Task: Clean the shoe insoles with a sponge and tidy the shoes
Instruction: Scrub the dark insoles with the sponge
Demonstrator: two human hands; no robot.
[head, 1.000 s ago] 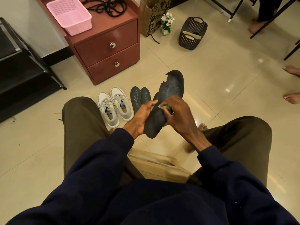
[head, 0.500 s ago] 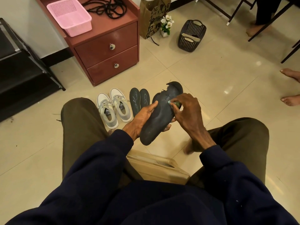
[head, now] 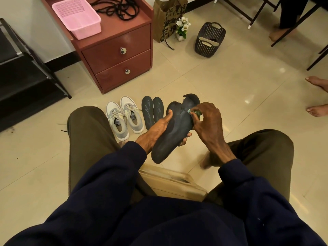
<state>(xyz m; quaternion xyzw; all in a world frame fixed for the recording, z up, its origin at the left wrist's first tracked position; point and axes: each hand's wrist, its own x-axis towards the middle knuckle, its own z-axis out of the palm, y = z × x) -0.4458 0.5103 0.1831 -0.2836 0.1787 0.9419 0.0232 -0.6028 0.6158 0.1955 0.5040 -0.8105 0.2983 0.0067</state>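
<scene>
A worn dark insole (head: 173, 132) with a torn toe end is held above my knees. My left hand (head: 156, 129) grips it from the left, thumb on top and fingers underneath. My right hand (head: 207, 125) pinches a small green sponge (head: 194, 112) against the insole's upper part near the tear. On the floor beyond lie two dark insoles (head: 152, 110) side by side, and left of them a pair of grey and white sneakers (head: 124, 118) stands with toes pointing away.
A red two-drawer cabinet (head: 117, 57) carries a pink basket (head: 78, 16) and black cords. A paper bag (head: 168, 18), a flower pot (head: 182, 27) and a black basket (head: 208, 37) stand farther back. Another person's bare feet (head: 317, 96) are at right; a beige stool (head: 174, 183) sits under me.
The insole has dropped lower and tilted. My right hand with the sponge has slid from the insole's middle up toward its torn toe end.
</scene>
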